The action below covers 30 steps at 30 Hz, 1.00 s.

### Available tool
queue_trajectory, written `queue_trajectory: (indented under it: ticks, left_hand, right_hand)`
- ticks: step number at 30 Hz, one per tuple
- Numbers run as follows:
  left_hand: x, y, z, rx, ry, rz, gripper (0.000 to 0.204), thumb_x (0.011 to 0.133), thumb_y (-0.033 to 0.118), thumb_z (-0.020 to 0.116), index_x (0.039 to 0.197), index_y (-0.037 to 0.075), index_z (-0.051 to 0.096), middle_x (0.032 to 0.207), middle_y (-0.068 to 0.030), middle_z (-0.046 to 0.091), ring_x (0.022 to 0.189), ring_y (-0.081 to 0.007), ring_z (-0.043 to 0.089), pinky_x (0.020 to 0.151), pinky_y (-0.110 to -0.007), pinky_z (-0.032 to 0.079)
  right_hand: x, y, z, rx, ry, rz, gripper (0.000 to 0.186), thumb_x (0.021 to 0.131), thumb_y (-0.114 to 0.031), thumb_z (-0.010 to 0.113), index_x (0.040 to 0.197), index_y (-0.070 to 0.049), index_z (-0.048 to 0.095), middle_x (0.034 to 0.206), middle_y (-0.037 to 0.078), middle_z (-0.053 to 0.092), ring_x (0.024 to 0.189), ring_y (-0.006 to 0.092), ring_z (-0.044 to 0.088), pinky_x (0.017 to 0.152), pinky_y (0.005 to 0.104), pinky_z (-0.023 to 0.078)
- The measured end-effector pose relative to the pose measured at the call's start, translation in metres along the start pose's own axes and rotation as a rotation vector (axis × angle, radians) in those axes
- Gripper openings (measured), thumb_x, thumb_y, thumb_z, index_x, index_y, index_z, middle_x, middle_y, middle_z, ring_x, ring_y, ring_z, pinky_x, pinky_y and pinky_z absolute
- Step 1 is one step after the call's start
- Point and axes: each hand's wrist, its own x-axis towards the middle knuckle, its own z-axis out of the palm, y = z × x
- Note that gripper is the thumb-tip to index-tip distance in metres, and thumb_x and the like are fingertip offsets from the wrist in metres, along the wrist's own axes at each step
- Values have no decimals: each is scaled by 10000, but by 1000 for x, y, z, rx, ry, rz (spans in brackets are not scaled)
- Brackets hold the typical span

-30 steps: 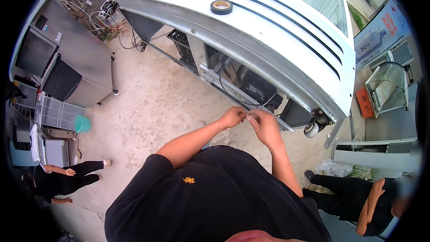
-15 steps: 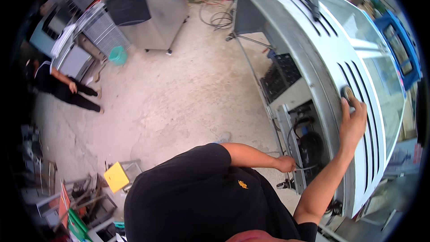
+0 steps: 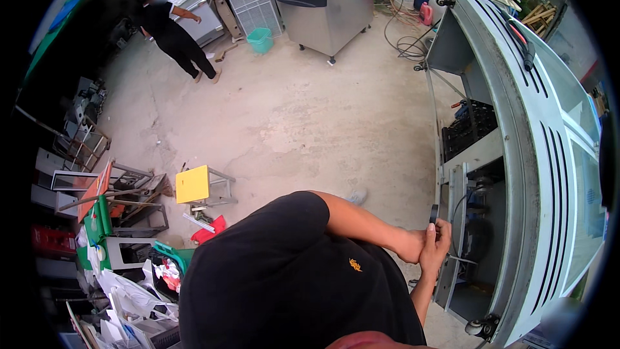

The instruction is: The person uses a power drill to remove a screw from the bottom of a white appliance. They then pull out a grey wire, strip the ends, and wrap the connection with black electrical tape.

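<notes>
Both hands met beside the open end of the white cabinet [image 3: 549,155]. The right hand [image 3: 436,245] pinched a small, dark, round tape roll [image 3: 434,213], held up on edge. The left hand [image 3: 413,245] was tucked behind it, so its grip could not be told. Dark cables [image 3: 468,220] hung inside. A yellow stool [image 3: 194,184] stood well apart.

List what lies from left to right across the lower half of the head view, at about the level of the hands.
Red crate → green plastic piece → yellow-topped stool → red rag → left hand → right hand holding a roll of black tape → white display freezer.
</notes>
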Motion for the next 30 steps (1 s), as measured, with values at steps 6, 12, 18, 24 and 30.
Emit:
queue_trajectory:
  ticks: [6, 12, 18, 24, 30]
  left_hand:
    - [-39, 84, -63, 4, -189, 145, 409, 856, 201, 698, 1194, -3, 590, 1132, -181, 640, 1076, -359, 617, 930, -474, 477]
    - [-78, 64, -88, -72, -25, -262, 319, 882, 170, 667, 1152, 4, 632, 1023, -180, 690, 959, -341, 674, 849, -448, 527]
    - [-107, 73, -142, -479, 125, -431, 350, 941, 60, 609, 1282, -17, 590, 1181, -120, 682, 1043, -201, 669, 894, -349, 528]
    - [-143, 85, -163, -756, 147, -402, 352, 943, 30, 601, 1292, -18, 582, 1170, -112, 676, 1074, -178, 650, 898, -313, 514]
    - [-165, 98, -168, -432, 154, -195, 334, 916, 4, 609, 1249, 14, 624, 1103, -104, 682, 1012, -223, 669, 856, -337, 531]
  right_hand:
    - [-11, 32, -14, 138, 176, 66, 261, 1016, -224, 573, 1101, 21, 592, 895, 58, 567, 761, 122, 534, 683, 282, 455]
    - [-74, 25, -12, 244, 210, 169, 297, 959, -189, 656, 1152, 24, 582, 989, 47, 597, 865, 135, 592, 742, 274, 510]
    - [-97, -46, 43, 248, 192, 21, 282, 876, -81, 725, 1134, -11, 636, 1321, 127, 540, 1105, 197, 599, 841, 307, 527]
    - [-116, -85, 73, 176, 126, 8, 247, 885, -88, 710, 1110, -21, 634, 1381, 126, 517, 1122, 202, 588, 866, 328, 528]
    - [-151, -89, 106, 325, 151, 146, 233, 878, -93, 726, 1084, -9, 656, 1236, 109, 582, 1009, 185, 612, 818, 314, 523]
